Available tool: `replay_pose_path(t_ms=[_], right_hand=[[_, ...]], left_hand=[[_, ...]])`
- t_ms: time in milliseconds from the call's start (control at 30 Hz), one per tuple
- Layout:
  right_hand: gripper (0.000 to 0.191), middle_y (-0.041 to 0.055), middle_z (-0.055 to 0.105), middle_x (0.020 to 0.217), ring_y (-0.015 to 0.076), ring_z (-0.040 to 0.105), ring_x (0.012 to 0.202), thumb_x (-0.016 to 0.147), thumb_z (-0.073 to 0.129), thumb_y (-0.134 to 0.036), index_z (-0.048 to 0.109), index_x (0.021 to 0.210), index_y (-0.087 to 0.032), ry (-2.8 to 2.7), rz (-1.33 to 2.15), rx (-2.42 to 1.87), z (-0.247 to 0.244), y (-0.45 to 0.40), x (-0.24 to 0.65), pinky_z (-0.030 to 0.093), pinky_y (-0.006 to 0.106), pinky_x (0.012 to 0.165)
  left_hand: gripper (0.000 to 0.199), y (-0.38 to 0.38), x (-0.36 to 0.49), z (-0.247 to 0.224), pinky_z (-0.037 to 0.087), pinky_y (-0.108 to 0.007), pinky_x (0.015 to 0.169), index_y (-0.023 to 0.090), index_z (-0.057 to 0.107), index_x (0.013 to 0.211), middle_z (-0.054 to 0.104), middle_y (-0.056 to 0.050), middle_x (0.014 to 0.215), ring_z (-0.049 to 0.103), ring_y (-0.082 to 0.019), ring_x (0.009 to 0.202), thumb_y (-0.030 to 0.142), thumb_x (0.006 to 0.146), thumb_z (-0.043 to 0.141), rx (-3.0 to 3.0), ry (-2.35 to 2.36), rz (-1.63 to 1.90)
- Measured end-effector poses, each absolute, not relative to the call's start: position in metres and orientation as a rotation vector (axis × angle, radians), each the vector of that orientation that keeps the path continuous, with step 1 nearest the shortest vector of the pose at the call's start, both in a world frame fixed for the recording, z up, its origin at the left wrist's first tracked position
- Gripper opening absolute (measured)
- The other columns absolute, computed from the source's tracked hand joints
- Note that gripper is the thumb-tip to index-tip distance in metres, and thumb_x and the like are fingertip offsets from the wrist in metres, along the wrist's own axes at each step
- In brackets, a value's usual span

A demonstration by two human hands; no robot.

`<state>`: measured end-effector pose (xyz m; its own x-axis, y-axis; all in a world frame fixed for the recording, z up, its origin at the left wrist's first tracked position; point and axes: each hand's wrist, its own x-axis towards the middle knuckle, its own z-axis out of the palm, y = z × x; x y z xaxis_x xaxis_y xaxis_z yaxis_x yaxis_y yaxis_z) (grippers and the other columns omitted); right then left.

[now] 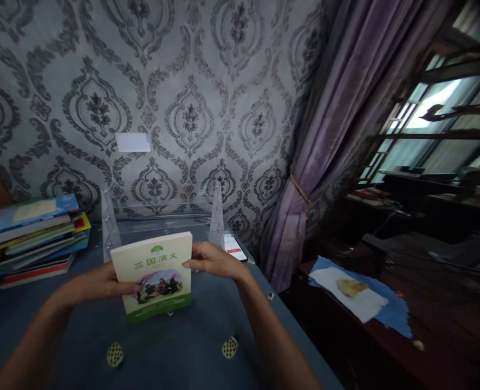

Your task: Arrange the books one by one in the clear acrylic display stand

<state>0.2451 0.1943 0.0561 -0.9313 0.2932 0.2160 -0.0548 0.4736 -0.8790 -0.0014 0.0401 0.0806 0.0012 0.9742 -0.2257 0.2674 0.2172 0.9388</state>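
A cream and green paperback book [159, 279] is held upright above the table, its illustrated front cover facing me. My left hand [118, 283] grips its left edge, the thumb lying across the cover and the other fingers hidden behind. At the right edge, my right hand [207, 259] is closed on the book, thumb at the front corner and some fingers out of sight behind it. Just beyond the book stands a clear plastic rack [110, 216] with transparent side panels, close to the wall.
A stack of books [37, 238] lies at the left. A phone with a lit screen [234, 248] rests right of the rack. Two spotted oval patches [115, 355] mark the blue tablecloth [175, 360]. A purple curtain [305, 179] hangs right, near a blue cloth [398, 311] on a dark red surface.
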Motion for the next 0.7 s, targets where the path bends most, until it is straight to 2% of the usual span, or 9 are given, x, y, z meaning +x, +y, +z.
replay_pose_path(t_ms=[133, 333, 433, 600, 700], right_hand=[[0.034, 0.0029, 0.074, 0.097, 0.0215, 0.065, 0.090, 0.088, 0.064, -0.043, 0.072, 0.110, -0.018, -2.373, 1.347, -0.230, 0.063, 0.190, 0.248, 0.052, 0.028, 0.074], [0.036, 0.0052, 0.073, 0.107, 0.0214, 0.066, 0.093, 0.092, 0.060, -0.042, 0.068, 0.117, -0.018, -2.300, 1.252, -0.192, 0.074, 0.190, 0.253, 0.051, 0.027, 0.074], [0.037, 0.0072, 0.073, 0.108, 0.0224, 0.066, 0.094, 0.092, 0.059, -0.042, 0.067, 0.118, -0.017, -2.289, 1.144, -0.220, 0.090, 0.193, 0.258, 0.051, 0.026, 0.070], [0.040, 0.0078, 0.073, 0.106, 0.0220, 0.068, 0.091, 0.092, 0.060, -0.045, 0.065, 0.119, -0.016, -2.253, 0.956, -0.186, 0.135, 0.206, 0.267, 0.054, 0.027, 0.067], [0.039, 0.0078, 0.072, 0.104, 0.0195, 0.068, 0.085, 0.091, 0.063, -0.045, 0.064, 0.116, -0.016, -2.220, 0.842, -0.136, 0.166, 0.224, 0.269, 0.057, 0.027, 0.064]], left_hand=[[0.048, 0.037, -0.004, 0.080, 0.061, -0.038, 0.081, 0.027, 0.080, 0.100, 0.078, -0.006, 0.108, 0.073, -0.034, 0.100, 0.037, 0.054, 0.089, 1.274, 1.506, 0.954], [0.061, 0.044, 0.001, 0.089, 0.062, -0.038, 0.080, 0.026, 0.075, 0.114, 0.078, -0.006, 0.111, 0.072, -0.035, 0.103, 0.037, 0.055, 0.088, 1.335, 1.497, 1.142], [0.058, 0.050, 0.011, 0.108, 0.063, -0.037, 0.074, 0.025, 0.077, 0.109, 0.079, -0.007, 0.105, 0.073, -0.036, 0.097, 0.043, 0.055, 0.087, 1.407, 1.538, 1.168], [0.062, 0.066, 0.021, 0.150, 0.058, -0.028, 0.051, 0.019, 0.077, 0.104, 0.079, -0.009, 0.095, 0.074, -0.034, 0.082, 0.057, 0.055, 0.083, 1.601, 1.648, 1.234], [0.065, 0.078, 0.025, 0.180, 0.060, -0.027, 0.052, 0.016, 0.074, 0.110, 0.078, -0.010, 0.101, 0.074, -0.033, 0.087, 0.061, 0.063, 0.078, 1.755, 1.680, 1.343]])
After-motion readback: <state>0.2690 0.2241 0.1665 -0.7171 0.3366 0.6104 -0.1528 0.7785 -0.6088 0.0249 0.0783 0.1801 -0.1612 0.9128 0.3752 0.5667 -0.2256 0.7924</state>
